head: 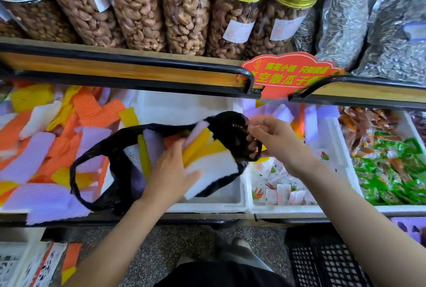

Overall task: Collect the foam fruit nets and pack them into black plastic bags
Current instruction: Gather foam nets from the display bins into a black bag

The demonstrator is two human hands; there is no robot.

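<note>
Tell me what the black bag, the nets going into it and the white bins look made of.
Black bag: thin glossy plastic film, crumpled, with a limp handle loop.
Nets: soft matte foam mesh; a fine grid texture shows.
White bin: probably expanded polystyrene, judging by thick matte walls and rounded edges.
</note>
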